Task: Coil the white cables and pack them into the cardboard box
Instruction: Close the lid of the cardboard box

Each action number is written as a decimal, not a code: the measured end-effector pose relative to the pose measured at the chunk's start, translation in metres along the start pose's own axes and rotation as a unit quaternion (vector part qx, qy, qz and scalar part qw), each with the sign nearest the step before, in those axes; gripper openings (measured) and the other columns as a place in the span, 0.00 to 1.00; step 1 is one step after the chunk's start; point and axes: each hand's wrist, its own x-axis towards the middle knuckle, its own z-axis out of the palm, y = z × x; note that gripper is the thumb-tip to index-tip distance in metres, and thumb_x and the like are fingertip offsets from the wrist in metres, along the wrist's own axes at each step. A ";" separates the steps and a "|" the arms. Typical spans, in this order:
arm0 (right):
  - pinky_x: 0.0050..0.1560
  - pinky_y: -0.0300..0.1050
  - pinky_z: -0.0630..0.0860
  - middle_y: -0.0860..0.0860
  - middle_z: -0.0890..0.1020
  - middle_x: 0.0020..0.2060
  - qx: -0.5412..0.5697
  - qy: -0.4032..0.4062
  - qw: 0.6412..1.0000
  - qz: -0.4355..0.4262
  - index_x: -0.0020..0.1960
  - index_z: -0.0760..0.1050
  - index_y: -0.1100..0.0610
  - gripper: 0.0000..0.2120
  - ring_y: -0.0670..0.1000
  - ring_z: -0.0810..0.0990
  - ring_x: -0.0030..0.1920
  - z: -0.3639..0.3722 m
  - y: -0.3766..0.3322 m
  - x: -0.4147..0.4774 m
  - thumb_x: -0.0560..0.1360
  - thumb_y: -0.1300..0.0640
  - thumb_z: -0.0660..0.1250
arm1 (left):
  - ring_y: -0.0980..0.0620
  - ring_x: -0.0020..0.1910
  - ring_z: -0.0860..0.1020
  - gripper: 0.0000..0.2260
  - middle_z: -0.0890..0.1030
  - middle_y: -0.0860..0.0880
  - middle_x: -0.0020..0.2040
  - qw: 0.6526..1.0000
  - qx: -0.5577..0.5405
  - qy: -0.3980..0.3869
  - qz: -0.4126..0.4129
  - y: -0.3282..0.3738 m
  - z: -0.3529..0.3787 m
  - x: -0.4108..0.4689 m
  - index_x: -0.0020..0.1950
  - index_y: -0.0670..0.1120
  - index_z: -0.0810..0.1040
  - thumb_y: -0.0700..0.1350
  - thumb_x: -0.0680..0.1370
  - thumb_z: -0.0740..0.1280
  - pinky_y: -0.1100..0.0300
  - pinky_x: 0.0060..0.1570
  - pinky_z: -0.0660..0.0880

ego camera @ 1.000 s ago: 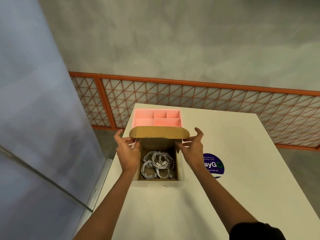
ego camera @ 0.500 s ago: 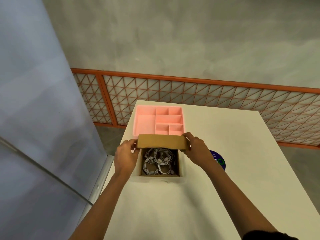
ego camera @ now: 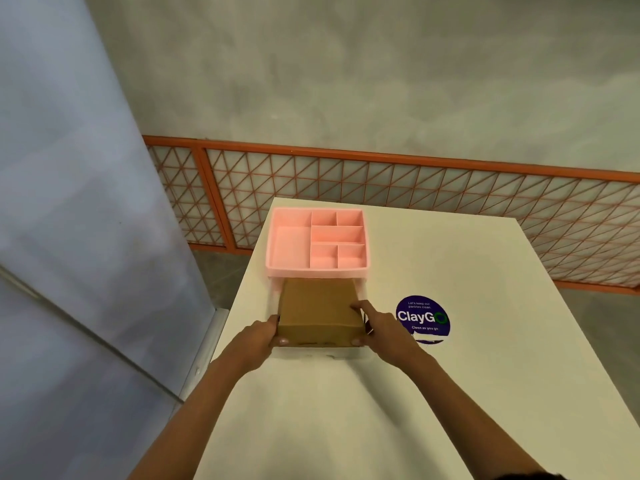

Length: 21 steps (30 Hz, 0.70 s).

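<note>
At 6 o'clock of the pink tray (ego camera: 318,270), the cardboard box (ego camera: 318,306) is gripped by the left hand (ego camera: 258,336) and the right hand (ego camera: 382,327), apparently to be pressed closed.

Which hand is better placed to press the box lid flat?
Probably the right hand: its fingers lie on the cardboard box lid, while the left hand only grips the near-left corner.

White table (ego camera: 346,410) w/ orange lattice railing (ego camera: 415,188), grey concrete (ego camera: 346,81) behind.
</note>
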 end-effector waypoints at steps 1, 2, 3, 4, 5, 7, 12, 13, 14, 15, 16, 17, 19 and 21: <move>0.41 0.46 0.76 0.53 0.78 0.45 -0.020 0.015 1.000 0.002 0.70 0.61 0.49 0.29 0.53 0.77 0.41 0.004 0.003 0.000 0.74 0.56 0.69 | 0.47 0.43 0.76 0.15 0.77 0.45 0.48 1.000 0.014 0.022 0.004 -0.001 0.005 -0.001 0.66 0.45 0.66 0.49 0.82 0.57 0.57 0.45 0.73; 0.43 0.47 0.76 0.53 0.78 0.46 -0.038 0.030 0.999 0.002 0.70 0.61 0.48 0.28 0.53 0.78 0.43 0.008 0.005 -0.001 0.74 0.55 0.69 | 0.47 0.43 0.75 0.16 0.76 0.45 0.47 0.999 0.030 0.043 0.006 -0.003 0.009 -0.001 0.68 0.46 0.64 0.49 0.82 0.56 0.58 0.44 0.72; 0.44 0.47 0.76 0.53 0.79 0.47 -0.051 0.045 0.998 -0.001 0.71 0.61 0.48 0.27 0.53 0.79 0.45 0.012 0.007 -0.001 0.75 0.54 0.68 | 0.48 0.43 0.75 0.17 0.76 0.45 0.48 0.997 0.046 0.063 0.008 -0.003 0.013 -0.002 0.70 0.47 0.63 0.49 0.82 0.56 0.60 0.44 0.71; 0.44 0.47 0.76 0.52 0.79 0.48 -0.059 0.059 0.997 -0.006 0.71 0.61 0.47 0.27 0.53 0.79 0.46 0.015 0.008 -0.002 0.75 0.53 0.67 | 0.47 0.45 0.76 0.18 0.77 0.45 0.49 0.995 0.058 0.082 0.008 -0.003 0.017 -0.002 0.71 0.47 0.62 0.50 0.83 0.56 0.60 0.44 0.70; 0.45 0.47 0.76 0.52 0.79 0.48 -0.063 0.071 0.995 -0.010 0.71 0.61 0.48 0.26 0.53 0.79 0.47 0.019 0.009 -0.002 0.76 0.53 0.67 | 0.47 0.46 0.77 0.19 0.77 0.44 0.50 0.993 0.066 0.098 0.009 -0.003 0.020 -0.002 0.72 0.48 0.62 0.51 0.82 0.56 0.60 0.45 0.70; 0.45 0.45 0.75 0.51 0.80 0.49 -0.072 0.094 0.993 -0.019 0.70 0.62 0.48 0.25 0.53 0.79 0.47 0.024 0.012 -0.003 0.76 0.53 0.67 | 0.46 0.47 0.77 0.19 0.77 0.44 0.50 0.991 0.070 0.118 0.001 -0.004 0.024 -0.002 0.72 0.49 0.64 0.52 0.81 0.57 0.59 0.45 0.71; 0.48 0.44 0.74 0.49 0.81 0.51 -0.095 0.121 0.988 -0.032 0.68 0.64 0.49 0.23 0.52 0.80 0.48 0.029 0.015 0.000 0.76 0.51 0.67 | 0.46 0.46 0.75 0.18 0.78 0.45 0.49 0.984 0.091 0.156 -0.009 -0.002 0.029 0.000 0.68 0.48 0.68 0.53 0.81 0.59 0.59 0.42 0.66; 0.48 0.43 0.73 0.49 0.81 0.51 -0.101 0.122 0.987 -0.033 0.67 0.64 0.49 0.23 0.52 0.80 0.48 0.030 0.016 0.001 0.76 0.51 0.67 | 0.46 0.49 0.76 0.17 0.79 0.45 0.51 0.982 0.098 0.160 -0.008 -0.001 0.030 0.001 0.68 0.47 0.69 0.52 0.81 0.59 0.59 0.44 0.67; 0.48 0.43 0.73 0.49 0.82 0.51 -0.106 0.122 0.986 -0.033 0.67 0.65 0.49 0.22 0.52 0.80 0.47 0.031 0.016 0.001 0.76 0.51 0.67 | 0.46 0.51 0.76 0.17 0.80 0.45 0.52 0.981 0.107 0.162 -0.008 0.000 0.032 0.002 0.68 0.46 0.69 0.51 0.81 0.59 0.59 0.46 0.68; 0.48 0.43 0.73 0.49 0.82 0.51 -0.108 0.119 0.987 -0.032 0.67 0.65 0.49 0.22 0.52 0.80 0.47 0.033 0.017 0.001 0.75 0.51 0.67 | 0.47 0.53 0.75 0.18 0.80 0.46 0.53 0.981 0.112 0.158 -0.012 -0.001 0.034 0.003 0.68 0.46 0.69 0.51 0.81 0.59 0.59 0.48 0.69; 0.47 0.43 0.74 0.50 0.82 0.51 -0.102 0.112 0.988 -0.029 0.67 0.65 0.49 0.22 0.52 0.80 0.47 0.033 0.017 0.001 0.75 0.51 0.68 | 0.47 0.53 0.74 0.18 0.79 0.46 0.54 0.982 0.115 0.151 -0.015 -0.002 0.035 0.004 0.68 0.45 0.68 0.52 0.81 0.59 0.59 0.49 0.69; 0.46 0.44 0.75 0.51 0.82 0.50 -0.087 0.100 0.991 -0.024 0.66 0.65 0.50 0.23 0.52 0.80 0.46 0.033 0.017 0.001 0.75 0.50 0.69 | 0.48 0.54 0.74 0.19 0.79 0.46 0.54 0.983 0.116 0.143 -0.016 -0.003 0.035 0.005 0.68 0.45 0.68 0.53 0.81 0.58 0.58 0.49 0.69; 0.44 0.45 0.76 0.51 0.82 0.48 -0.037 0.076 0.996 -0.011 0.64 0.67 0.49 0.23 0.52 0.80 0.43 0.028 0.017 0.002 0.73 0.45 0.69 | 0.48 0.53 0.73 0.20 0.79 0.46 0.52 0.987 0.099 0.124 -0.003 -0.006 0.035 0.006 0.66 0.46 0.69 0.57 0.80 0.56 0.58 0.47 0.67; 0.44 0.45 0.77 0.51 0.83 0.46 0.005 0.077 0.997 0.005 0.62 0.70 0.48 0.22 0.52 0.81 0.43 0.024 0.016 0.005 0.72 0.39 0.67 | 0.48 0.51 0.72 0.21 0.79 0.46 0.50 0.993 0.030 0.115 0.006 -0.009 0.032 0.006 0.63 0.47 0.71 0.59 0.80 0.52 0.57 0.47 0.67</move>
